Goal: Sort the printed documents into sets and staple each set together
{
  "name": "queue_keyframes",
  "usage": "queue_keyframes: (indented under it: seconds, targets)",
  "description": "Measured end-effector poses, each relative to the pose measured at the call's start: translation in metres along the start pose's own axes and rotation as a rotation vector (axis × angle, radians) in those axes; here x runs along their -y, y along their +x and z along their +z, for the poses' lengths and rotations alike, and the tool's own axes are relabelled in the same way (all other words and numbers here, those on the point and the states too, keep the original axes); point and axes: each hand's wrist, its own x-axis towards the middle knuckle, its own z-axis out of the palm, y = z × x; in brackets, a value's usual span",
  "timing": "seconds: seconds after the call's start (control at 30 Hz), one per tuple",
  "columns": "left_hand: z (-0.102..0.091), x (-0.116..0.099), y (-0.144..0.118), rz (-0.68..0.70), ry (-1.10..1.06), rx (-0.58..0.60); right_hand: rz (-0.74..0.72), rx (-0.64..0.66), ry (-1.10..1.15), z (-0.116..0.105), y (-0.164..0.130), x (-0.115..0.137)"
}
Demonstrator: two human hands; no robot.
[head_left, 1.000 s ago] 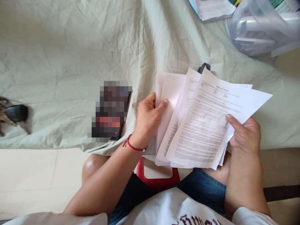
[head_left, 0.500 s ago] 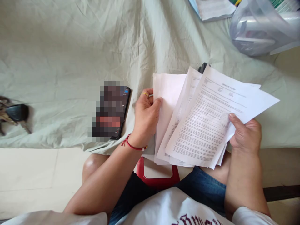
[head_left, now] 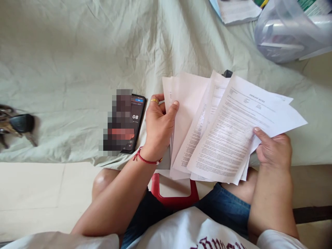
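Several printed sheets of paper (head_left: 220,138) are fanned out between my two hands, above the edge of the cloth-covered surface. My left hand (head_left: 160,119), with a ring and a red string bracelet, pinches the left sheets, thumb on top and fingers behind. At the right edge of the papers, my right hand (head_left: 275,148) grips the sheets with its thumb on the front page; its other fingers are mostly hidden underneath. To the left of my left hand lies a phone (head_left: 136,121), its screen partly blurred out.
A green cloth (head_left: 77,52) covers the surface. Keys (head_left: 22,123) lie at the far left. A translucent plastic container (head_left: 280,38) and more papers (head_left: 238,12) sit at the upper right. Beneath my hands is a red-rimmed object (head_left: 173,200) between my knees. A dark item peeks out behind the sheets.
My left hand has shifted slightly left and up, spreading the sheets wider and showing more of the printed pages beneath. My right hand has moved slightly right, still gripping.
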Motion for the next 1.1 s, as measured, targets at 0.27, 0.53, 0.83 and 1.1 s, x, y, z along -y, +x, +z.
queue_keyframes:
  seconds: [0.27, 0.53, 0.83, 1.1]
  targets:
    - [-0.004, -0.001, 0.001, -0.008, -0.007, 0.024, -0.003, -0.046, 0.016, 0.003, 0.0, 0.002]
    - [-0.006, -0.003, 0.005, 0.143, 0.056, -0.061, -0.009, -0.074, 0.038, 0.007, -0.002, 0.004]
    - [-0.012, -0.003, 0.009, 0.119, 0.225, 0.0, -0.025, -0.083, 0.029, 0.009, -0.001, 0.004]
    - [-0.013, -0.015, 0.005, -0.055, 0.034, 0.097, -0.047, -0.086, 0.04, 0.011, -0.001, 0.003]
